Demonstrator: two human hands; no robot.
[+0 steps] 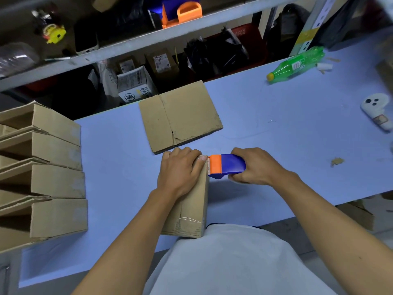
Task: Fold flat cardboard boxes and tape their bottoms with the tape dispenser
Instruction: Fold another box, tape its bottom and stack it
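Left hand grips box far edge; right hand clasps tape dispenser.

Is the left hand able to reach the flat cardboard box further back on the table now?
Probably yes: the flat cardboard box lies just beyond the left hand, nothing between, but it holds the box being taped.
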